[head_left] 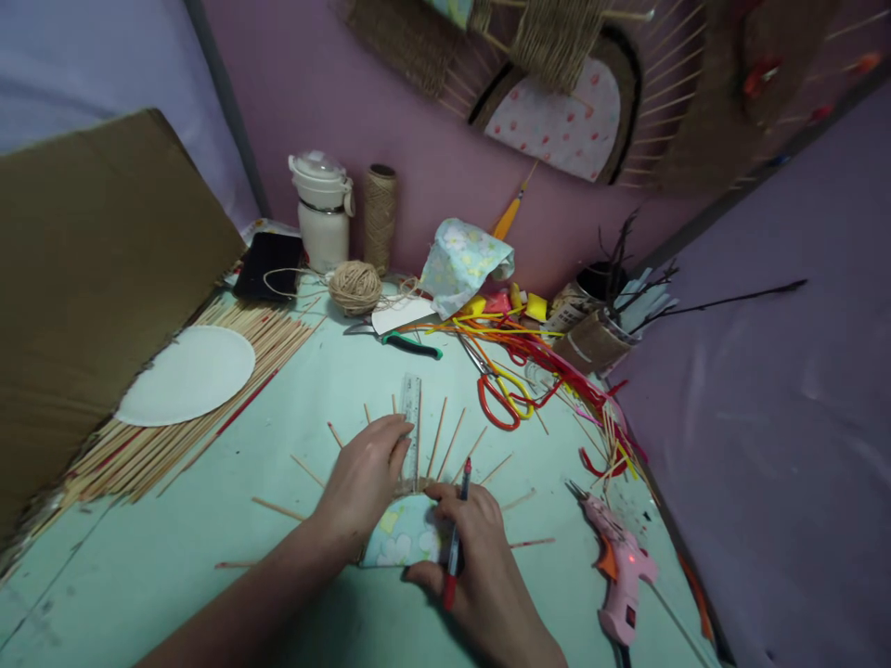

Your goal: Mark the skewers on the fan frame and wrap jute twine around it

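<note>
Narrow left grip (363, 478) against ruler (416, 441)

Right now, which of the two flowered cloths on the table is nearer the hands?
The straight-edged piece by the right hand, ringed by sticks; the other cloth sits rumpled farther back, near the wall.

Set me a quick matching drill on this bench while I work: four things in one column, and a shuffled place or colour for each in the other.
Things
1. Ruler
2. Pen
3. Glue gun
4. White disc

Places and colours
A. Lying on top of a spread of thin sticks
B. Held in the right hand, with red at both ends
C. Pink, with a small red light showing
D. Clear, held by the left hand

Right pairs: 1-D, 2-B, 3-C, 4-A
</note>
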The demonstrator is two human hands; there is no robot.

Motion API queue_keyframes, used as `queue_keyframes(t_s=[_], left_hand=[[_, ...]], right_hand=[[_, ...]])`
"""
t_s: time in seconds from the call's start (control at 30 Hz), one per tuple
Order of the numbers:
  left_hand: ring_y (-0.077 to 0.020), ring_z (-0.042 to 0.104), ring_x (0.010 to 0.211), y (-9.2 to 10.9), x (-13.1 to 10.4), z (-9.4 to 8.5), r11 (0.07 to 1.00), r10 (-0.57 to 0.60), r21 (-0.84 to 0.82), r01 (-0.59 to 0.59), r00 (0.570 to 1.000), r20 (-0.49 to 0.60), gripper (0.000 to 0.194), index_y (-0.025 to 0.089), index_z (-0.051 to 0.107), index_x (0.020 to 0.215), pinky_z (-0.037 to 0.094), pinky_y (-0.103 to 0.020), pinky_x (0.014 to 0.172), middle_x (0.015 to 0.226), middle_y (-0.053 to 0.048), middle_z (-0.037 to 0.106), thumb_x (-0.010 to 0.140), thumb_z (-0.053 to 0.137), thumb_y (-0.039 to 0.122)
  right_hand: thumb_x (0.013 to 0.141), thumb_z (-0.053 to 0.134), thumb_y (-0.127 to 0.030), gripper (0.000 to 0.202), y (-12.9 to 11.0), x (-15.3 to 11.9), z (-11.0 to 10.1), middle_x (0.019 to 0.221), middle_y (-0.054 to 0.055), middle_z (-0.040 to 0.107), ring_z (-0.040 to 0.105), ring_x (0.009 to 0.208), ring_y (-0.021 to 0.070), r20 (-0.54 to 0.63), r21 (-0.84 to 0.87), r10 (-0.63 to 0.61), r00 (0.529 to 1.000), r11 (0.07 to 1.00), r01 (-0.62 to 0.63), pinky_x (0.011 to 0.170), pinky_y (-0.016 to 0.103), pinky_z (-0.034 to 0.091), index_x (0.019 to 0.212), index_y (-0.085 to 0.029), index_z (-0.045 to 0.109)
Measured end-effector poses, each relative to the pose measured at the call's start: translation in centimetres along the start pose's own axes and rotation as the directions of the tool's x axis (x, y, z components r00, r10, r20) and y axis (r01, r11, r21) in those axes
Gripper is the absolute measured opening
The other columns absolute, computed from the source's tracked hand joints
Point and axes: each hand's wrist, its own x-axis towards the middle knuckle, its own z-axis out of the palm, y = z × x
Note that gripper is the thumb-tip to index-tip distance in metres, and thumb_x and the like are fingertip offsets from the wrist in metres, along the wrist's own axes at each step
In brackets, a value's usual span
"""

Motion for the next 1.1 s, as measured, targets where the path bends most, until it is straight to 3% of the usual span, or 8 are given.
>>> queue_keyframes(t_s=[0.53,1.1], left_hand=[[-0.0207,0.064,0.092,0.38,0.16,-0.51,0.997,-0.042,-0.068,0.045,0.998,0.039,0.018,0.016,0.064,0.097,0.052,-0.035,0.083,0.098,-0.008,0.068,0.087,0.049,0.015],[-0.0206,0.061,0.092,0.19,0.13,-0.42,0.998,-0.019,-0.064,0.022,0.999,0.047,0.018,0.017,0.062,0.099,0.050,-0.036,0.083,0.098,-0.007,0.063,0.090,0.047,0.020]], right_hand=[[0.062,0.087,-0.024,0.059,0.21,-0.12,0.28,0.121,0.006,0.060,0.053,0.101,0.0270,-0.013,-0.023,0.012,1.000,1.000,-0.013,0.086,0.043,0.044,0.104,-0.025,0.045],[0.064,0.086,-0.028,0.054,0.09,-0.07,0.06,0.121,0.005,0.059,0.049,0.103,0.0274,0.026,0.011,0.047,0.999,0.999,-0.048,0.089,0.043,0.041,0.101,-0.024,0.046]])
